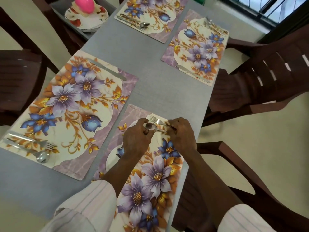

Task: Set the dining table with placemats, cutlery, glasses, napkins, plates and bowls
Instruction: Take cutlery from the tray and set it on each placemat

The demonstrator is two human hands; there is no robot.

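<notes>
Four floral placemats lie on the grey table (pixel 150 72). Both my hands are over the far end of the nearest placemat (pixel 150 181). My left hand (pixel 136 138) grips the bowl end of a spoon (pixel 150 126). My right hand (pixel 181 134) pinches the handle of a fork (pixel 155 121) that lies on the mat, tines pointing left. The left placemat (pixel 73 111) carries a knife (pixel 107 69), a fork (pixel 33 141) and a spoon (pixel 41 156). The two far placemats (pixel 195 47) (pixel 150 15) also hold cutlery.
A grey tray (pixel 87 33) at the far left holds a stack of floral plates (pixel 88 19) with a pink object (pixel 84 4) on top. Brown plastic chairs (pixel 267 72) stand around the table, one (pixel 217 190) close to my right arm. A window (pixel 260 9) is at the top right.
</notes>
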